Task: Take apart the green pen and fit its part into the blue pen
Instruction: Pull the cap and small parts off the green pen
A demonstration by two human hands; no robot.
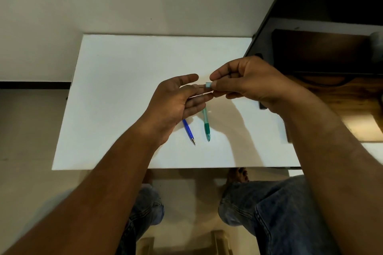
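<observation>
Green pen (206, 125) top behind hands (207, 93).

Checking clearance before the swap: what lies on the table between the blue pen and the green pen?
Nothing: in the head view only bare white table shows between the blue pen and the green pen, lying side by side, apart.
</observation>
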